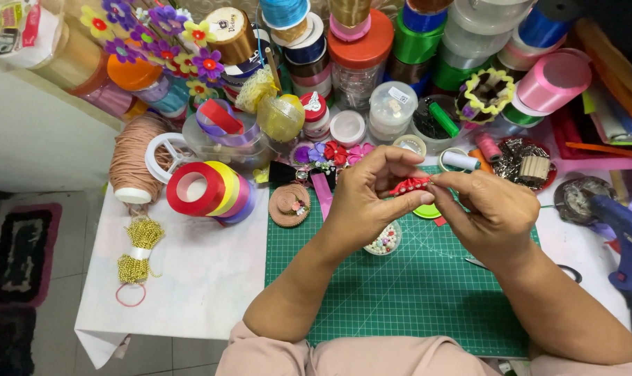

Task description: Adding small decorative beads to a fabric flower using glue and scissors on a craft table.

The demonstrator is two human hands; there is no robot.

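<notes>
While both hands meet at frame centre above the green cutting mat [413, 292], left hand [361, 202] and right hand [486, 212] pinch a small red dotted ribbon piece [409, 185] between fingertips; bead dish [383, 241] just below; ribbon spools [211, 189] left of centre.

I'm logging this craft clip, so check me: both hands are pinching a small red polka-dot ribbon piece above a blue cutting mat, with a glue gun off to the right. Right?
Not quite: the cutting mat is green, not blue. As the head view shows, the left hand and right hand do pinch the small red polka-dot ribbon piece above it, and the blue glue gun lies off to the right.
</notes>
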